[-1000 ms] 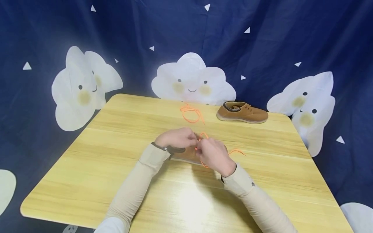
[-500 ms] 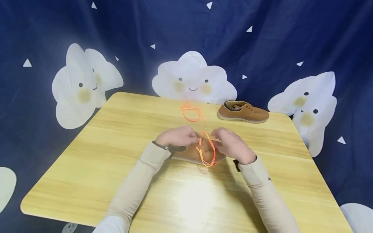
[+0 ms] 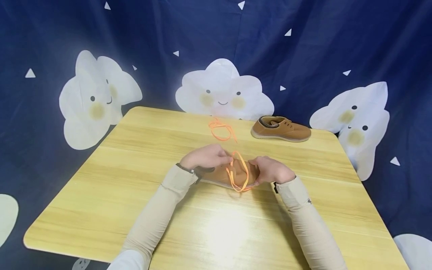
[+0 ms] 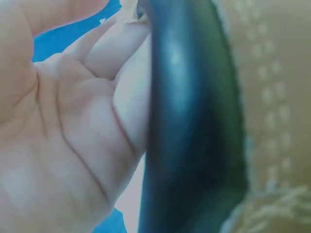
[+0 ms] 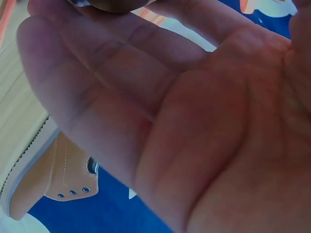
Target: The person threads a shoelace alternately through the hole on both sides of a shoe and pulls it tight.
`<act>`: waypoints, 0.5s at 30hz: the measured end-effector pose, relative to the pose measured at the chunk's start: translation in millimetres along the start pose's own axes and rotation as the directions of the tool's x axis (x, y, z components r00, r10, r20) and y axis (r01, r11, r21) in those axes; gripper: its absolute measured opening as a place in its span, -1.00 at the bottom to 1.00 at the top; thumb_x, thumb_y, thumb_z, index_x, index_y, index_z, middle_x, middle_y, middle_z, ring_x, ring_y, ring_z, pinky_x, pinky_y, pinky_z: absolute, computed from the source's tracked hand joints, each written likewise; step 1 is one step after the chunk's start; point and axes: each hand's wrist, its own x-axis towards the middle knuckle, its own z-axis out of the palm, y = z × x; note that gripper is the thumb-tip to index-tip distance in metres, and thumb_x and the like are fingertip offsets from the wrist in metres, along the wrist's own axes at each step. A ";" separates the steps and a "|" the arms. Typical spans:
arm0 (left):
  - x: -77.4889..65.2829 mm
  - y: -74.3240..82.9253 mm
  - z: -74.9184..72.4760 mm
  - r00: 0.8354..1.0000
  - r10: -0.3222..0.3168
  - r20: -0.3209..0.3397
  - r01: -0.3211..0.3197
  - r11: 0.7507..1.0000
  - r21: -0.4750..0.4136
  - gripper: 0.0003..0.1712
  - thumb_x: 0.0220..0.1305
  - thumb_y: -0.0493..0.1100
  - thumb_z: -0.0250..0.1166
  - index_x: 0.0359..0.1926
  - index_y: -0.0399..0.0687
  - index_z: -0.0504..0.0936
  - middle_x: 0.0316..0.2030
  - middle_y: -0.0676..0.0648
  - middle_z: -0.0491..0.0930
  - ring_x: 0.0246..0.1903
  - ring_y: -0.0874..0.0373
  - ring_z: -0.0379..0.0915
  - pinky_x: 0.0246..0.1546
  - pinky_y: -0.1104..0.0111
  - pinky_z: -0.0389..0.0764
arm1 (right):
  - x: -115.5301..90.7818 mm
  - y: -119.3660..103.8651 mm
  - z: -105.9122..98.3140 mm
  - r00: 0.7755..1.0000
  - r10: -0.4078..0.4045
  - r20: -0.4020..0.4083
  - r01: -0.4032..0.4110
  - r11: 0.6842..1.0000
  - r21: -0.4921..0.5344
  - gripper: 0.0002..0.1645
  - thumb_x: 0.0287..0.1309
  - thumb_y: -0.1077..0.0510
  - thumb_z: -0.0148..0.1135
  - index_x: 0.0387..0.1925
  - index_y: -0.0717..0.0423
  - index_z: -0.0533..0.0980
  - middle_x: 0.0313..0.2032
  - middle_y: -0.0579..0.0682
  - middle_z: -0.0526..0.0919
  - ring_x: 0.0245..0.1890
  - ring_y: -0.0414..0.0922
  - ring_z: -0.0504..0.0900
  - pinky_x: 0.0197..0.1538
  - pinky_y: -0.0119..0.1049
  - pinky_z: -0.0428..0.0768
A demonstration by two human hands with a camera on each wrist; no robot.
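no text, label, brand or number is reading clearly in any view — only a small dark mark [image 3: 309, 201] is sitting on the right sleeve [image 3: 314, 228], near the cuff [image 3: 291, 192] — too small to make out.

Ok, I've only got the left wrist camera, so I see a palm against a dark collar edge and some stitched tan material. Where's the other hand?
Observer: The right hand holds the toe end of the shoe.
Operator: Anything lying over it that I can't see?
Observer: Yes, an orange lace loops over its front part.
Operator: And farther back?
Observer: A second brown shoe stands near the back right of the table.
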 end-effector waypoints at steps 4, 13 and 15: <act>0.9 1.1 -2.0 0.998 -0.004 -0.066 0.005 1.000 0.007 -0.47 0.57 0.02 0.11 -0.63 0.03 0.55 -0.79 0.18 0.15 -0.77 0.32 0.05 -0.67 0.45 0.14 | 0.5 0.0 -0.2 1.000 -0.006 -0.008 0.006 1.000 -0.013 -0.08 -0.17 0.40 0.63 0.32 0.29 0.50 0.15 0.18 0.70 0.11 0.01 0.67 0.12 -0.14 0.66; 2.0 3.6 -5.9 0.973 0.009 -0.229 -0.044 0.988 -0.148 -0.63 0.54 -0.07 0.13 -0.11 -0.22 0.78 -0.30 -0.10 0.81 -0.39 0.20 0.75 -0.29 0.42 0.69 | 0.9 0.9 -0.3 1.000 -0.018 -0.014 0.018 1.000 -0.017 -0.16 -0.19 0.42 0.61 0.25 0.25 0.56 0.08 0.12 0.73 0.04 -0.04 0.66 0.06 -0.18 0.64; 2.7 4.1 -6.6 0.965 -0.015 -0.263 -0.053 0.967 -0.249 -0.62 0.54 -0.10 0.18 0.11 -0.30 0.70 -0.09 -0.22 0.80 -0.24 0.07 0.81 -0.12 0.34 0.76 | 1.4 1.8 0.0 1.000 -0.019 -0.014 0.019 1.000 -0.016 -0.18 -0.20 0.41 0.62 0.23 0.23 0.58 0.04 0.10 0.74 0.00 -0.06 0.65 0.03 -0.20 0.63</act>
